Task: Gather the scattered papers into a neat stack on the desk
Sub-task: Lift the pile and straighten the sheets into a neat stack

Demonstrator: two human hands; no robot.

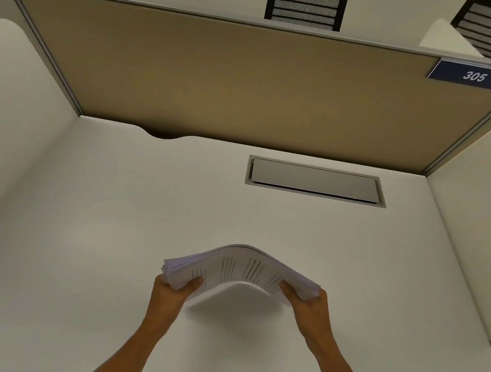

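A stack of white printed papers [242, 267] bows upward in an arch over the white desk [108, 231], near its front middle. My left hand [174, 290] grips the stack's left end, thumb on top. At the right end my right hand [305, 301] holds it the same way. The sheet edges at both ends are slightly fanned. The arch's middle is lifted off the desk; a shadow lies beneath it.
A grey cable hatch [316, 180] is set into the desk at the back right. A tan partition [235, 82] closes the far edge, with a blue "305" sign [474, 76]. White side panels flank the desk. Black mesh chairs [306, 4] stand beyond the partition.
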